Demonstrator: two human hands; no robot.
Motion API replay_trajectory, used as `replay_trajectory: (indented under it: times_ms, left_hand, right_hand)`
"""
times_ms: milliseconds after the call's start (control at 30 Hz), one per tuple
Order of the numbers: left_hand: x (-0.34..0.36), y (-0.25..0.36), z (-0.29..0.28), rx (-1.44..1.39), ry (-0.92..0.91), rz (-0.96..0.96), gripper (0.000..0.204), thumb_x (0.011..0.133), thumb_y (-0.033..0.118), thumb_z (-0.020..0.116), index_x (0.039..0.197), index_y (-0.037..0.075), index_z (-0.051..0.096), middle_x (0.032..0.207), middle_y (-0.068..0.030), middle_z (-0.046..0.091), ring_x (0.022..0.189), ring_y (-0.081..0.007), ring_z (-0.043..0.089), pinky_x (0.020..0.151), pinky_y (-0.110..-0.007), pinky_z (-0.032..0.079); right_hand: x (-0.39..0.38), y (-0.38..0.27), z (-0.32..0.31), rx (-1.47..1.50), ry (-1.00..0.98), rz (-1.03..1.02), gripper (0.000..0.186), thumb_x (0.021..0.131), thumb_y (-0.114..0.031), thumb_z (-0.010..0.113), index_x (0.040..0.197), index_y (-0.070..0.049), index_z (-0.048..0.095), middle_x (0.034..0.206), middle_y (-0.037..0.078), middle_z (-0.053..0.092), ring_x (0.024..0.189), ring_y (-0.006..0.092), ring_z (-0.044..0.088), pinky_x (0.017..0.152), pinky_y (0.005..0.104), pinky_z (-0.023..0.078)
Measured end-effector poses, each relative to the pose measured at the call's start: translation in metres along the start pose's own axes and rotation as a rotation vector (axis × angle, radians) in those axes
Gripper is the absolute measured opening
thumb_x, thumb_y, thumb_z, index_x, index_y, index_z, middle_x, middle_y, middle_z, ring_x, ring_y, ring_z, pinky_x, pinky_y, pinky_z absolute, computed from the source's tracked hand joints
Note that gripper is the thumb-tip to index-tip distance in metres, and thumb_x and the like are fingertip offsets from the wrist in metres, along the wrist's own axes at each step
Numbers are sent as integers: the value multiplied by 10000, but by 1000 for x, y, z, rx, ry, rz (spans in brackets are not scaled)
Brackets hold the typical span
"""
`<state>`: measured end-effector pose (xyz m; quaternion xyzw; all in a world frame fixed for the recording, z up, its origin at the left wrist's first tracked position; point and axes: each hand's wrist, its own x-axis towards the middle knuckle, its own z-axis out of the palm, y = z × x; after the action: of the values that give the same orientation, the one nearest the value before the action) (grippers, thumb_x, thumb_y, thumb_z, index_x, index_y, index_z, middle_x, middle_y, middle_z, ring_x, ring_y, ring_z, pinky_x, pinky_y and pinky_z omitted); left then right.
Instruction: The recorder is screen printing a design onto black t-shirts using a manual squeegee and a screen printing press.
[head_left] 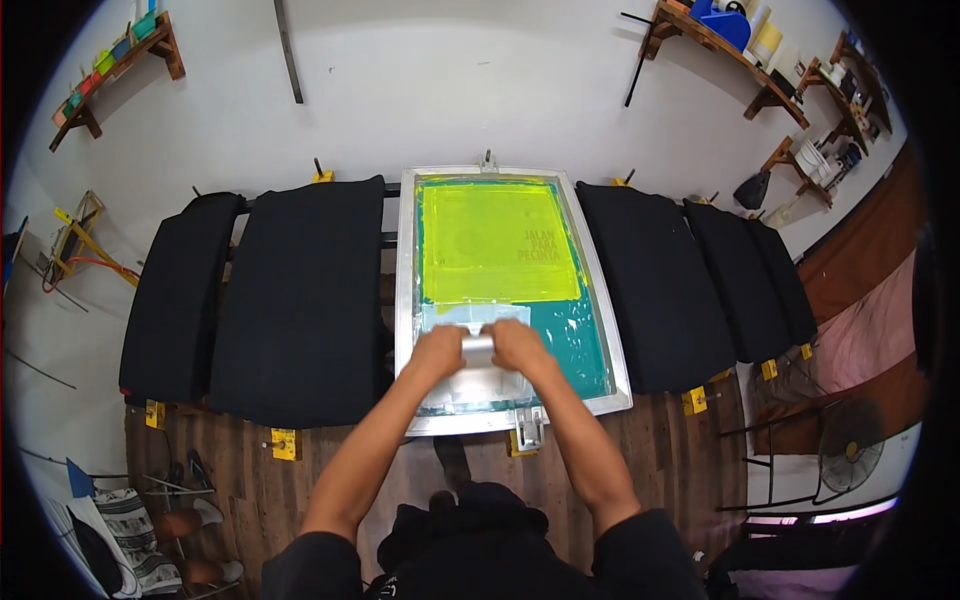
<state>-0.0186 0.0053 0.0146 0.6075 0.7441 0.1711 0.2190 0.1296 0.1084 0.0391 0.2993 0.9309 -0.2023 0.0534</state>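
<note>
Head view: my left hand (440,350) and right hand (515,345) are closed around a silver handle (479,346), one at each end; beneath my hands lies a metal-framed screen (405,290); yellow-green ink (490,225) covers its mesh just beyond them; a black-covered board (300,300) sits beyond my left hand's outer side, a matching black board (652,290) beyond my right's.

Bright light glints on the teal screen (575,372); the view's edges bend.
</note>
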Motion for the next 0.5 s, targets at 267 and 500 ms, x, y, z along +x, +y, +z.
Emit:
replay_trajectory:
  times_ms: [267, 500]
  left_hand:
    - [-10, -1, 29, -76, 85, -16, 309, 708, 23, 708, 1009, 93, 711, 976, -194, 672, 916, -378, 673, 826, -454, 547]
    - [-84, 34, 35, -93, -15, -53, 376, 679, 4, 686, 1046, 85, 700, 979, -170, 661, 955, -375, 648, 814, -478, 530]
  right_hand:
    - [-7, 12, 39, 44, 134, -1, 398, 626, -50, 763, 1018, -81, 700, 968, 184, 674, 927, 378, 652, 832, 443, 545]
    - [-84, -17, 48, 144, 67, 15, 431, 603, 20, 711, 1030, -42, 709, 992, 196, 662, 953, 399, 618, 867, 453, 526]
